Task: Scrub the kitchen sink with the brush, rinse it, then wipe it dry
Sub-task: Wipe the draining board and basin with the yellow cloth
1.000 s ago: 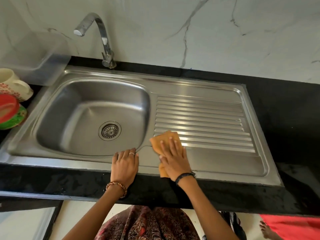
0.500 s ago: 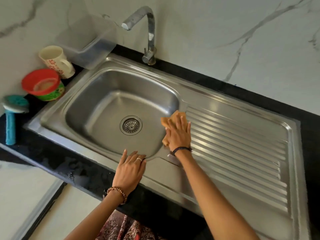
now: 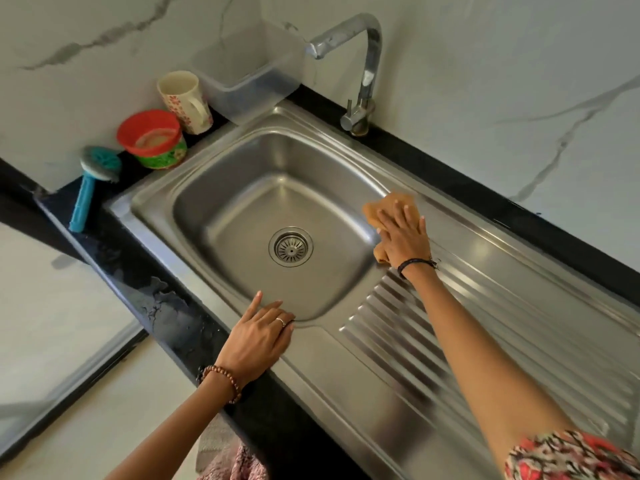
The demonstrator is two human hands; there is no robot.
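Observation:
The steel sink (image 3: pixel 221 216) has a round drain (image 3: pixel 291 246) in its basin and a ribbed drainboard (image 3: pixel 450 341) to the right. My right hand (image 3: pixel 405 233) lies flat with straight fingers on an orange cloth (image 3: pixel 388 206), pressing it on the strip between basin and drainboard, near the back rim. My left hand (image 3: pixel 258 337) rests flat on the sink's front rim, fingers spread. The teal brush (image 3: pixel 91 181) lies on the black counter at the far left, untouched.
A curved tap (image 3: pixel 363 64) stands behind the basin. A clear plastic tub (image 3: pixel 249 77), a floral mug (image 3: pixel 185 100) and a red-lidded pot (image 3: pixel 152 138) crowd the back-left corner. The black counter (image 3: pixel 156 306) in front shows wet patches. Marble wall behind.
My right hand has slid the orange cloth from the front of the drainboard back along the basin's right edge toward the wall. My left hand stays on the front rim. The view has swung left.

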